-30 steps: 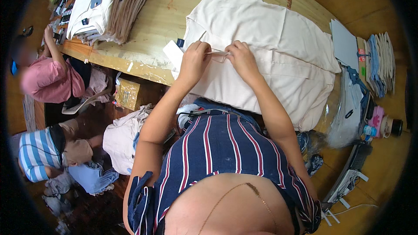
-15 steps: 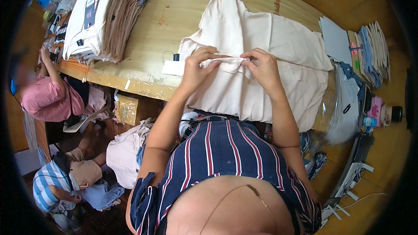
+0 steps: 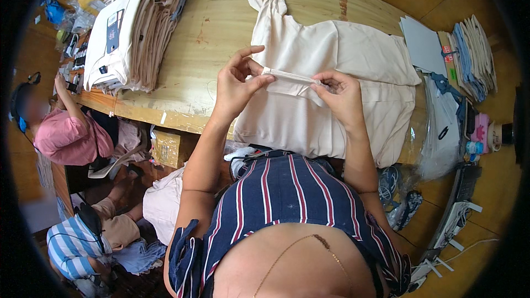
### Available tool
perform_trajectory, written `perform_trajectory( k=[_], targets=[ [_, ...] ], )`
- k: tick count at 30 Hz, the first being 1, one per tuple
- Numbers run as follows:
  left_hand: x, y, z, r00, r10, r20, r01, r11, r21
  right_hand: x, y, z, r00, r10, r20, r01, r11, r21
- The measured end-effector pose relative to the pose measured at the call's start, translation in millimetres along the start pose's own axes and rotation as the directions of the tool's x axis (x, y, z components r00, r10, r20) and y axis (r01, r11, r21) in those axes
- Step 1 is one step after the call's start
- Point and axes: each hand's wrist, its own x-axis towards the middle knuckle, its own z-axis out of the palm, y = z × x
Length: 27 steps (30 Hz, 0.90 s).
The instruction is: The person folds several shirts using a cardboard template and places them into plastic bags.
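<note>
Head view, looking down over the worktop [image 3: 221,27]. I am holding a narrow cream fabric strip [image 3: 290,76] stretched between both hands, lifted a little above the cream garment [image 3: 331,94] that is lying spread on the wood.

The left hand [image 3: 237,83] is pinching the strip's left end between thumb and forefinger, with the remaining fingers fanning upward and apart. The right hand [image 3: 342,96] is pinching the right end, its fingers curling in around it; the grip on each side is pressed together on the fabric, not spread.

The strip's long axis is running left to right across the view, sloping slightly downward toward the right hand. It appears to be part of the garment, since cloth is hanging from its lower edge back to the shirt body, though I cannot tell exactly where it joins. Neither hand is nearer than the other: each is sitting at one end, with the strip's middle lying between them.

Beyond the left hand, a stack of folded white and tan garments [image 3: 138,27] is resting on the worktop's far left. To the right, a grey card sheet [image 3: 422,47] and a pile of folded cloths [image 3: 472,55] are lying near the edge. Below left, two other people, one in a pink top [image 3: 66,138], are sitting low beside the worktop.
</note>
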Motion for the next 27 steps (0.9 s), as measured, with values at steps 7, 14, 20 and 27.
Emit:
perform_trajectory(
  k=[7, 14, 20, 27],
  targets=[
    [3.6, 1.3, 3.0, 0.994, -0.095, 0.057, 0.096, 0.995, -0.021, -2.8, 1.2, -5.2, 0.998, 0.055, -0.017, -0.053, 0.994, 0.094],
    [45.1, -76.2, -36.2, 0.990, 0.134, -0.046, -0.033, 0.533, 0.845, 3.6, 73.2, -101.1, 0.954, -0.193, -0.231, -0.064, 0.620, -0.782],
    [77.7, -138.0, -54.7, 0.961, 0.135, -0.242, 0.206, 0.234, 0.950, -55.8, 118.4, -162.0, 0.934, -0.114, -0.338, -0.295, 0.287, -0.912],
    [139.3, -142.5, -79.5, 0.976, -0.184, -0.120, 0.189, 0.419, 0.888, 55.9, 134.3, -225.0, 0.640, -0.165, -0.750, -0.725, 0.194, -0.661]
  ],
)
